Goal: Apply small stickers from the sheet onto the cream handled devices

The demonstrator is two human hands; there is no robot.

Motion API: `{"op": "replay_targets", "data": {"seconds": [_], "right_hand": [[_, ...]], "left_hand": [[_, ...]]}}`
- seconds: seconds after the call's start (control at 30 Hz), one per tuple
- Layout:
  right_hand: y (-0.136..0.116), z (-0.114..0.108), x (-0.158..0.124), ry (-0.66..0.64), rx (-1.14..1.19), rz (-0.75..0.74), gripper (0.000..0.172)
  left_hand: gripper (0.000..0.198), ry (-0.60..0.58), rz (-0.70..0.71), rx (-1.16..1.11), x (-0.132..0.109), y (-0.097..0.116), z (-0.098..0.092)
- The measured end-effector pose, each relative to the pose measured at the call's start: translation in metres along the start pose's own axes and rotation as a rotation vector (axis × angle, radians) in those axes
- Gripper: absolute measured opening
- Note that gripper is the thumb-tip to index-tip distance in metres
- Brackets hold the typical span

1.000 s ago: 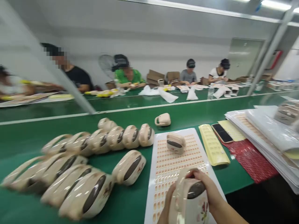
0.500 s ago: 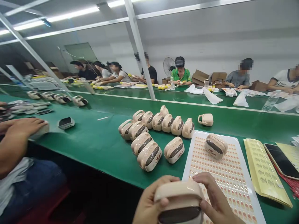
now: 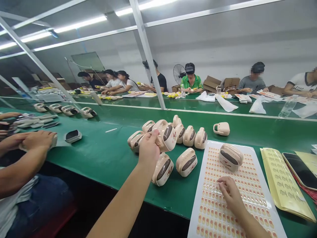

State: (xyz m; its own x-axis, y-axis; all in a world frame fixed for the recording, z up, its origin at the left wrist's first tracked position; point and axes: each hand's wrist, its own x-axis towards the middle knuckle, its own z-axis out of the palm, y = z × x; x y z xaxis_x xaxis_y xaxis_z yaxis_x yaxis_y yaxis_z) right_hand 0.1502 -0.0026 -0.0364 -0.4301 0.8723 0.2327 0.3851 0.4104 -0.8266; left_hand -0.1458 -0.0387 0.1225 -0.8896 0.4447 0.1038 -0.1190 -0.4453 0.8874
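Observation:
Gripped in my left hand [image 3: 150, 147] is a glossy beige handled device [image 3: 166, 135] with a dark oval window and a red printed mark on its front. It is held tilted above a cluster of similar devices, hiding some of them. Another beige device [image 3: 186, 162] stands on the green table just right of the cluster. My right hand [image 3: 230, 191] hovers over or touches a white sheet of small orange-and-gold stickers [image 3: 210, 201], its fingers loosely bent and apart, with nothing visible in them. A marked device [image 3: 230, 157] rests on the upper part of that sheet.
Behind the sheet lies a beige device [image 3: 221, 129] on its side. To the right are yellow label sheets [image 3: 281, 178] and a phone [image 3: 300, 168]. At left, a co-worker's hands [image 3: 41, 142] work near a grey device [image 3: 73, 136]. A metal post [image 3: 148, 53] rises beyond the table.
Half a second ago both hands held a device low in front of me. Now my left hand has carried a device forward and left, while my right hand has let go and moved over the stickers.

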Motion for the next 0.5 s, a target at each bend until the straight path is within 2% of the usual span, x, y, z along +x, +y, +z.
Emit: {"op": "replay_targets", "data": {"seconds": [0.1,0.2,0.33,0.5], "right_hand": [[-0.001,0.001,0.0,0.016,0.014,0.03,0.032],[-0.008,0.0,-0.001,0.003,-0.002,0.014,0.034],[-0.013,-0.002,-0.001,-0.013,0.012,0.012,0.033],[-0.007,0.002,-0.002,-0.027,0.013,-0.014,0.03]], "left_hand": [[0.029,-0.022,-0.083,0.046,0.002,-0.028,0.007],[0.028,-0.03,-0.134,0.104,-0.001,-0.047,0.009],[0.028,-0.029,-0.163,0.183,-0.009,-0.065,0.01],[0.025,-0.006,-0.187,0.274,-0.012,-0.082,0.008]]}}
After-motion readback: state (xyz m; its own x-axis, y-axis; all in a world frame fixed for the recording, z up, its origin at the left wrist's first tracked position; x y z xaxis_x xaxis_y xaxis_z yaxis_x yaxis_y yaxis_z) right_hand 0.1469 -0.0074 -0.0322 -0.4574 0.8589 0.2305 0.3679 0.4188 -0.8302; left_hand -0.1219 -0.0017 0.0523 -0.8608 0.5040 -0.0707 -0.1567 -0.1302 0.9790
